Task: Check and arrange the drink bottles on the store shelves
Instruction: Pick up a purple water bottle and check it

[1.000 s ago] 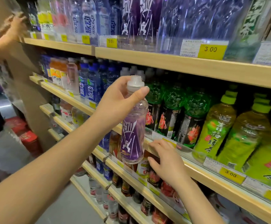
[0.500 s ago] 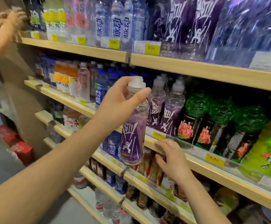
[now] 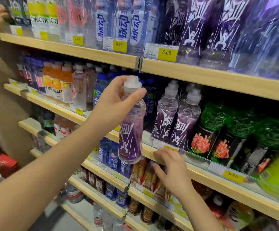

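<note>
Head view: my left hand (image 3: 112, 104) grips a clear plastic bottle of purple drink (image 3: 131, 135) by its neck, just under the white cap. The bottle is upright in the air in front of the shelves. It is just left of two matching purple bottles (image 3: 177, 119) that stand on the wooden middle shelf (image 3: 210, 182). Its purple label has white Chinese writing and a little white jumping figure.

My right hand (image 3: 170, 167) rests on the front edge of that shelf with its fingers loosely bent, and it holds nothing. The yellow tag just above it is too blurry to read.

On the top shelf, a yellow price tag (image 3: 166, 53) under more purple bottles says 5.00. Next to them, blue and white bottles (image 3: 123, 25) say 脉动, and their tag says 5.00 too. Dark bottles with green tops and red pictures (image 3: 202, 140) stand right of the two purple ones.
</note>
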The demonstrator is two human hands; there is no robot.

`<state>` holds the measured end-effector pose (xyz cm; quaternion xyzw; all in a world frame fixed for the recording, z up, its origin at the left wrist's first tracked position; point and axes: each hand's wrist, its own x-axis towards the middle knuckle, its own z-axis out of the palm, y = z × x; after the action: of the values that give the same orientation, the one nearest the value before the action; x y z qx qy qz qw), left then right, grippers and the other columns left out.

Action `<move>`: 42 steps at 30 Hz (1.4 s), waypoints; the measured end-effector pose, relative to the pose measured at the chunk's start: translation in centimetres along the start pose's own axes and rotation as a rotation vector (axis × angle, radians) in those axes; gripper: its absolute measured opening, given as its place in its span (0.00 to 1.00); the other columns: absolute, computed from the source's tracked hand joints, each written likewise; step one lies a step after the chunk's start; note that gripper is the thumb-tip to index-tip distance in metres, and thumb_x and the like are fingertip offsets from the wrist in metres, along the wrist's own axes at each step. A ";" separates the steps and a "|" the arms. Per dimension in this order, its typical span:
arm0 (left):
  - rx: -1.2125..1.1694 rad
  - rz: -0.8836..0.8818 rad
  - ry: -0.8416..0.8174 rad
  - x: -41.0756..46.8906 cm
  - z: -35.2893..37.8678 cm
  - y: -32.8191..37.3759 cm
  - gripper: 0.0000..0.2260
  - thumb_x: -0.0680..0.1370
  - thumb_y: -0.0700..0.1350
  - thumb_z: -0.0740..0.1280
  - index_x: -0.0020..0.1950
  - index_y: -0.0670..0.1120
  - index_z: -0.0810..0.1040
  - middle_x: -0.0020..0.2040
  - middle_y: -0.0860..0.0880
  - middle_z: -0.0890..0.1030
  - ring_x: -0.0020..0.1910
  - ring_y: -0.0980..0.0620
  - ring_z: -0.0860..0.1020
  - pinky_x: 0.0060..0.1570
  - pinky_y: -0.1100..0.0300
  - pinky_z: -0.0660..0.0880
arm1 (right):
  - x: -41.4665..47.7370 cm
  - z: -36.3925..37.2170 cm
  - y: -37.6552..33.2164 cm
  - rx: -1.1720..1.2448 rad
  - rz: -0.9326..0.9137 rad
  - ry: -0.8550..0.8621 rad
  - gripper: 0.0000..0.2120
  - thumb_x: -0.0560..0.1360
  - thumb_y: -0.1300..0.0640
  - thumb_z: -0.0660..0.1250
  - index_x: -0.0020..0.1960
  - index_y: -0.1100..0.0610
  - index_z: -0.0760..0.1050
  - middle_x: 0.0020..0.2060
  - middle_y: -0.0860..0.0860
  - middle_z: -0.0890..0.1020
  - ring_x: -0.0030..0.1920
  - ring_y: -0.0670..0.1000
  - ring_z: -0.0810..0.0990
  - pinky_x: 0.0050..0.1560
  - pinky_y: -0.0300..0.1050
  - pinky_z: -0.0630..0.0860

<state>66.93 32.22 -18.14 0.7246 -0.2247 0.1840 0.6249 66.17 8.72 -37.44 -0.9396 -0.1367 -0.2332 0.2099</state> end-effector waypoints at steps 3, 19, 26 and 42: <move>-0.021 0.028 0.017 1.0 0.3 -0.9 0.17 0.78 0.54 0.71 0.65 0.52 0.75 0.54 0.53 0.84 0.54 0.55 0.83 0.54 0.64 0.78 | 0.3 0.4 0.0 -0.005 -0.002 -0.003 0.16 0.79 0.47 0.68 0.66 0.47 0.77 0.61 0.39 0.76 0.62 0.44 0.72 0.62 0.43 0.72; -0.116 0.235 -0.037 5.6 0.7 -3.7 0.18 0.78 0.53 0.71 0.65 0.50 0.73 0.56 0.53 0.83 0.56 0.53 0.81 0.59 0.55 0.77 | 1.0 0.7 -1.9 -0.026 0.134 -0.007 0.17 0.79 0.41 0.66 0.66 0.42 0.77 0.61 0.33 0.74 0.63 0.38 0.70 0.66 0.44 0.72; -0.152 0.233 -0.063 6.5 1.1 -6.5 0.19 0.79 0.52 0.70 0.67 0.50 0.71 0.58 0.49 0.81 0.57 0.50 0.80 0.61 0.47 0.76 | 1.4 0.8 -2.8 0.051 0.137 -0.023 0.15 0.80 0.47 0.70 0.65 0.47 0.78 0.58 0.35 0.74 0.62 0.38 0.71 0.62 0.41 0.74; -0.119 0.192 -0.057 8.2 2.9 -10.4 0.19 0.77 0.54 0.71 0.65 0.52 0.71 0.55 0.56 0.79 0.55 0.57 0.79 0.58 0.58 0.75 | 1.4 0.9 -3.0 0.080 0.183 -0.010 0.14 0.80 0.49 0.69 0.66 0.44 0.78 0.61 0.33 0.74 0.65 0.38 0.70 0.67 0.45 0.72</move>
<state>79.43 29.84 -22.65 0.6665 -0.3210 0.2086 0.6397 66.65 12.03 -36.49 -0.9402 -0.0607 -0.2026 0.2670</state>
